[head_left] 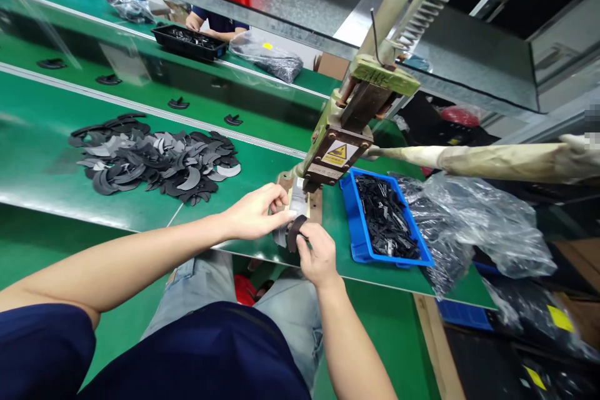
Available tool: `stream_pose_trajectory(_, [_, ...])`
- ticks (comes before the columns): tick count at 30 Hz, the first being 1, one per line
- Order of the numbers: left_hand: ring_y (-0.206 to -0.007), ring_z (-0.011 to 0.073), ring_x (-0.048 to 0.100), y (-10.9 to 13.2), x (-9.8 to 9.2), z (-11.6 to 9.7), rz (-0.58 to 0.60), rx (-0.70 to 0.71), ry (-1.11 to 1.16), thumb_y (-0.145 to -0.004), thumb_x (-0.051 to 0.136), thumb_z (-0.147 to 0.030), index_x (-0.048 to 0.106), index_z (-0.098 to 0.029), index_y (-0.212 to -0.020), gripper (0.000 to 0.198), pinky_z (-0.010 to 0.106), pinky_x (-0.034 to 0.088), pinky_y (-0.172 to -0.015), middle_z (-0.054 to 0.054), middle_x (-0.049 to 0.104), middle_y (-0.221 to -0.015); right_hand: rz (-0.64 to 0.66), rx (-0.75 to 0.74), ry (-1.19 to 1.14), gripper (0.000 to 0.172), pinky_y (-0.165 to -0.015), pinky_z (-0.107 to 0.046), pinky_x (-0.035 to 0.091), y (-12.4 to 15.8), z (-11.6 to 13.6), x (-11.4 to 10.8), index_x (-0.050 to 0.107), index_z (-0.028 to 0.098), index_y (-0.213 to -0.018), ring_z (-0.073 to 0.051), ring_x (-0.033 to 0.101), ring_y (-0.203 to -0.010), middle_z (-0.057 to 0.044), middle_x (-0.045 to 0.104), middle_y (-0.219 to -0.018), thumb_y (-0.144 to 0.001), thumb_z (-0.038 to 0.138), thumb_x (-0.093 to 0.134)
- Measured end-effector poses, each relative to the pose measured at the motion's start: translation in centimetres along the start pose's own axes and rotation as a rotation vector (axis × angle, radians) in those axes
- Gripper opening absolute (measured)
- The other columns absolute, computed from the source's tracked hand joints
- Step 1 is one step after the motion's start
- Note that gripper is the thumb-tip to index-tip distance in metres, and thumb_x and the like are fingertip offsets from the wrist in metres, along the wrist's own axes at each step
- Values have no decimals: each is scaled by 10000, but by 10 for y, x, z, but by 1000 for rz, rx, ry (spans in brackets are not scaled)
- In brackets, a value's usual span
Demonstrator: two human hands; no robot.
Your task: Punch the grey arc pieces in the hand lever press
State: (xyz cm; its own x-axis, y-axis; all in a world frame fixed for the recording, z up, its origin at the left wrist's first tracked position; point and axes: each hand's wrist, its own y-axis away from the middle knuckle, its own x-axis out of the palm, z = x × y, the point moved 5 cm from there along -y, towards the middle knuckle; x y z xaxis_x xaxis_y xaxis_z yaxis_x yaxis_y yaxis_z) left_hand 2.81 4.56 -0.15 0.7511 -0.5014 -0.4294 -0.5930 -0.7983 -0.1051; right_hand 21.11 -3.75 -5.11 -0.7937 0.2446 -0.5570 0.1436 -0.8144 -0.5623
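My right hand (319,253) pinches a dark curved plastic piece (296,233) at the front of the press base. My left hand (260,211) is beside the fixture (300,200), its fingers loosely curled and its thumb stretched toward the top of that piece. Between thumb and fingers there is a gap, and nothing shows in it. Just left of the held piece, a greyish part (280,237) is partly hidden under my left hand. Above both hands stands the hand press (335,144), with a yellow warning label on its front.
A heap of dark curved pieces (159,159) lies on the green bench (37,156) at left. Right of the press are a blue bin (356,244) of thin black parts and plastic bags (487,225). The press lever (469,159) reaches right. A co-worker's hands (199,25) are at a black tray (187,50).
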Motion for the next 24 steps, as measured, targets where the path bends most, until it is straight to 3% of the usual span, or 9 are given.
stream_pose_trajectory(2, [-815,161,576,4,5,-11,-19,119,-168,-917,686,-510,616,-199,-903,320,287,463,-723,16,624,-902,8,-10,34,159,-824,-360,555,-1,2,-1,699,213,-1059,-186,670,-897,-78,733,-954,-960,254,582])
stream_pose_trajectory(4, [-739,154,514,5,16,-10,66,127,-215,-933,660,-489,557,-198,-763,352,275,399,-663,-7,552,-760,13,-17,54,153,-799,-354,552,-1,5,0,697,210,-1047,-183,661,-870,-78,729,-938,-963,254,576])
stream_pose_trajectory(7, [-607,122,380,3,29,10,137,-34,-66,-945,630,-511,450,-204,-677,446,263,285,-564,-46,406,-627,24,-25,64,150,-799,-360,560,1,9,0,702,220,-1050,-184,668,-869,-75,739,-948,-953,260,595])
stream_pose_trajectory(11, [-577,96,322,1,41,34,272,-187,248,-893,665,-644,420,-204,-674,549,250,236,-541,-64,355,-615,11,-15,53,166,-832,-374,584,9,11,0,707,228,-1072,-188,695,-902,-70,751,-960,-945,244,601])
stream_pose_trajectory(14, [-604,88,365,0,40,36,237,-170,315,-851,731,-648,480,-192,-727,535,229,284,-559,-66,404,-648,-21,1,32,181,-834,-367,591,14,10,0,698,228,-1094,-183,704,-911,-69,751,-973,-942,221,600])
stream_pose_trajectory(17, [-665,97,504,4,39,32,177,-187,421,-779,823,-615,560,-195,-930,518,218,407,-613,-45,567,-767,-36,2,4,196,-845,-361,595,15,9,-2,692,237,-1106,-178,708,-923,-62,749,-992,-932,198,612])
stream_pose_trajectory(20, [-619,123,591,10,46,33,375,-285,559,-822,746,-686,589,-179,-1039,574,247,472,-578,10,666,-813,-20,8,-8,256,-892,-376,605,14,5,-3,695,253,-1151,-193,716,-988,-62,754,-1053,-905,194,656])
stream_pose_trajectory(22, [-603,148,623,7,33,43,358,-296,512,-871,687,-682,604,-172,-1029,540,257,486,-546,29,687,-792,-37,40,2,349,-952,-411,605,16,0,-6,670,255,-1244,-215,710,-1077,-83,744,-1142,-900,199,669])
stream_pose_trajectory(24, [-623,167,643,-7,2,61,170,-259,288,-901,670,-623,620,-187,-985,447,259,492,-546,25,690,-775,-81,85,19,382,-970,-433,608,24,-5,-12,646,250,-1292,-229,701,-1117,-100,725,-1182,-914,199,649])
